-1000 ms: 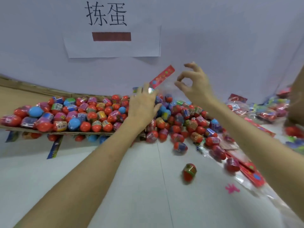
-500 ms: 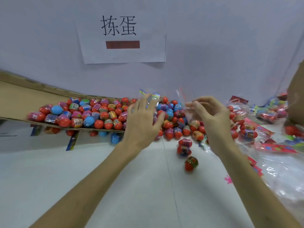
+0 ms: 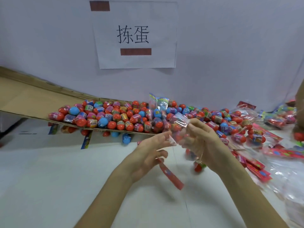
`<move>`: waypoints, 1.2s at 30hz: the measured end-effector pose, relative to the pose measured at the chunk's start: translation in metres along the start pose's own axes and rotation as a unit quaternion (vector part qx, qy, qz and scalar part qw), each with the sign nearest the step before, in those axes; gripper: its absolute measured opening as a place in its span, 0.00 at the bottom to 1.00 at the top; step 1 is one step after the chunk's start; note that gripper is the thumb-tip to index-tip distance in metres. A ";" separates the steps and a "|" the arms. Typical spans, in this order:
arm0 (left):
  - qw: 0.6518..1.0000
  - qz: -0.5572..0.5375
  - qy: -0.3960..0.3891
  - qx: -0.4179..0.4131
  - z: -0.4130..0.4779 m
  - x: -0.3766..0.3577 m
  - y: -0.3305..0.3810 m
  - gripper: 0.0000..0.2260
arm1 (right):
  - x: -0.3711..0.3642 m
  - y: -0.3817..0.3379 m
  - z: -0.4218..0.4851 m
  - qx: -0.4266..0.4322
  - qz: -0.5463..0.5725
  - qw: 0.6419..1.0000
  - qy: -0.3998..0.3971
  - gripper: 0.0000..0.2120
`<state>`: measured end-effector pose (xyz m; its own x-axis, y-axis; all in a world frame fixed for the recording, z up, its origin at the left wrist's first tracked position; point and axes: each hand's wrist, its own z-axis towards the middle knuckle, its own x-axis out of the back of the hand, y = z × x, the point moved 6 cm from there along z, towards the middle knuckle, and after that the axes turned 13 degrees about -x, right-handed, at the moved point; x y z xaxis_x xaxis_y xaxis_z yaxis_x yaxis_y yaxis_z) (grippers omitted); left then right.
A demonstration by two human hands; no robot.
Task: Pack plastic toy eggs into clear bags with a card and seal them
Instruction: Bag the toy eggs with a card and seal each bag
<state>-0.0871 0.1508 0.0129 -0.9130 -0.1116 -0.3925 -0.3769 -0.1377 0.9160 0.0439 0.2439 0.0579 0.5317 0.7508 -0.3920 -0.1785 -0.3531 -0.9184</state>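
A big heap of toy eggs (image 3: 115, 116), red with coloured wrappers, lies on a cardboard sheet (image 3: 24, 99) and spills onto the white table (image 3: 65, 186). Over the table's middle, both hands hold a clear bag (image 3: 178, 119). My right hand (image 3: 202, 142) pinches the bag's upper edge. My left hand (image 3: 151, 153) touches the bag's lower corner with its fingertips and holds a red card (image 3: 171, 176) that hangs down beneath it. One loose egg (image 3: 199, 167) lies on the table just under my right wrist.
Filled bags of eggs (image 3: 278, 119) pile up at the far right. Red cards (image 3: 256, 168) and empty clear bags (image 3: 289, 186) lie along the right side. A paper sign (image 3: 134, 35) hangs on the wall behind. Another person's arm (image 3: 300, 102) shows at the right edge.
Both hands came down from the egg heap toward me. The red card, held high a second ago, now hangs under my left hand, and a clear bag is stretched between both hands.
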 end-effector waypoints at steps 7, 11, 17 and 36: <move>0.952 0.245 0.120 -0.138 0.000 0.034 0.020 0.03 | 0.025 0.000 -0.001 -0.010 -0.152 0.981 0.124 0.14; 0.918 0.332 0.116 -0.184 -0.001 0.026 0.025 0.04 | 0.025 0.004 -0.001 -0.043 -0.201 0.970 0.128 0.20; 0.881 0.397 0.115 -0.230 -0.002 0.026 0.031 0.06 | 0.025 0.007 0.002 -0.044 -0.367 0.912 0.177 0.11; 0.633 0.653 0.022 -0.415 -0.017 -0.015 0.025 0.07 | 0.009 0.023 0.003 -0.069 -0.407 0.906 0.099 0.04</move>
<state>-0.0801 0.1319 0.0397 -0.3493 -0.6881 0.6360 0.9235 -0.3675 0.1096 0.0424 0.2441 0.0332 0.5811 0.6843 0.4405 0.4362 0.1951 -0.8784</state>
